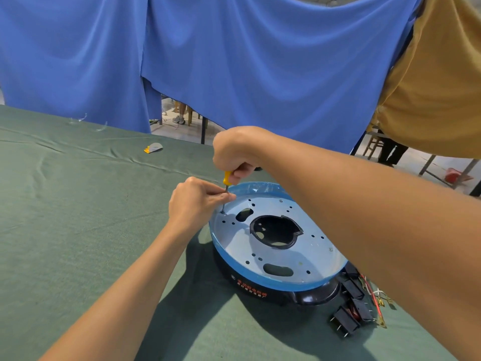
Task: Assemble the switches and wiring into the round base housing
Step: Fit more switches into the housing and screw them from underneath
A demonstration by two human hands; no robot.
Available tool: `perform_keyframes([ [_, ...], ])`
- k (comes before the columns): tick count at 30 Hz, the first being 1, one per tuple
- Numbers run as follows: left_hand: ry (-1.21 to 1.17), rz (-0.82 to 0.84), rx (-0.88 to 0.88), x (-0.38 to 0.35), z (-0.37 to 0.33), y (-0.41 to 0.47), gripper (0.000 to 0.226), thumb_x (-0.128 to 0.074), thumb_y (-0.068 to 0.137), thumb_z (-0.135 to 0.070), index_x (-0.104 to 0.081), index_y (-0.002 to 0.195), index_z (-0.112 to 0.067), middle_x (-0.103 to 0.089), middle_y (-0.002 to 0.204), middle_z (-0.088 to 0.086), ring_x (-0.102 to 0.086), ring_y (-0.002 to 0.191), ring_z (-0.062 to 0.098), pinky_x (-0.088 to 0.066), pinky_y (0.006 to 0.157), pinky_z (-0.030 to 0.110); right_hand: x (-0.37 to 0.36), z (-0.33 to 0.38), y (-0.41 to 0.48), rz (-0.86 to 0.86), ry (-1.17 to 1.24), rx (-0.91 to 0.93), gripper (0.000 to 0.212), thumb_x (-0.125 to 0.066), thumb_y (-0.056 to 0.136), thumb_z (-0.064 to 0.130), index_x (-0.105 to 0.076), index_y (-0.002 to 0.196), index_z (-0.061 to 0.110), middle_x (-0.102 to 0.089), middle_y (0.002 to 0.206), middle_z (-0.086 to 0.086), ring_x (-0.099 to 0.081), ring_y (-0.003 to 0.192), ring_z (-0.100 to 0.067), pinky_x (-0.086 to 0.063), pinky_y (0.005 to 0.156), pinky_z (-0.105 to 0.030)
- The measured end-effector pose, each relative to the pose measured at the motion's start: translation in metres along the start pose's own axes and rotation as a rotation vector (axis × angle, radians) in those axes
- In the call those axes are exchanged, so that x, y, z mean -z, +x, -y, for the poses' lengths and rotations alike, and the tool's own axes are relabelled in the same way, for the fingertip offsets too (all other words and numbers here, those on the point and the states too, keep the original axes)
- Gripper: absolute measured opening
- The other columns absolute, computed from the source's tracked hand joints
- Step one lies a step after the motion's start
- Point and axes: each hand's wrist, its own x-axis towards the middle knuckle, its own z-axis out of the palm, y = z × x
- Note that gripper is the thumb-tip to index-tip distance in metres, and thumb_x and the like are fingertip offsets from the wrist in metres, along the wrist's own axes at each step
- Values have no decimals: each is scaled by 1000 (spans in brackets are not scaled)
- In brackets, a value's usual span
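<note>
The round base housing point(276, 282) is black, with a shiny metal plate point(260, 254) on top that has a blue film rim, holes and a large central opening. My right hand point(235, 155) grips the yellow handle of a small screwdriver point(227, 179), held upright with its tip at a hole near the plate's far left edge. My left hand point(194, 204) pinches the screwdriver's thin shaft just above the plate. Several black switches point(350, 312) with red and white wiring point(374, 295) lie on the table at the housing's right, partly hidden by my right forearm.
A green cloth covers the table point(78, 217). A small yellow and grey scrap point(153, 148) lies farther back. Blue and yellow curtains point(234, 61) hang behind the table's far edge, with chair legs and a person's feet visible beneath.
</note>
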Motion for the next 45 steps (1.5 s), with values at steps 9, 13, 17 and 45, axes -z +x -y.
perform_keyframes([
  [9,140,3,-172,1,0,6,11,-74,86,-27,-81,82,-19,-72,71,-6,-52,67,20,-36,107,51,3,-13,-11,-146,-327,298,6,-68,88,24,-67,90,18,-62,63,2,-64,45,-10,-42,39,-17],
  [13,137,84,-194,0,3,8,18,-69,90,-25,-80,78,-17,-63,52,-3,-46,53,9,-37,103,53,-2,-12,-6,-163,-331,296,23,-63,91,20,-58,69,15,-62,61,1,-64,60,-17,-50,50,-26],
  [17,114,105,-168,-2,2,6,24,-73,85,-34,-78,79,-12,-70,64,4,-61,66,21,-46,91,42,2,-10,1,58,-55,49,22,-45,98,10,-61,83,5,-68,68,-5,-43,42,-12,-35,39,-15],
  [45,230,-5,-186,-4,2,17,8,-76,82,-37,-79,78,-31,-74,70,-4,-65,85,16,11,119,37,1,-9,-5,-158,-132,93,24,-48,96,20,-56,76,8,-64,55,-2,-60,36,-12,-53,52,-21],
])
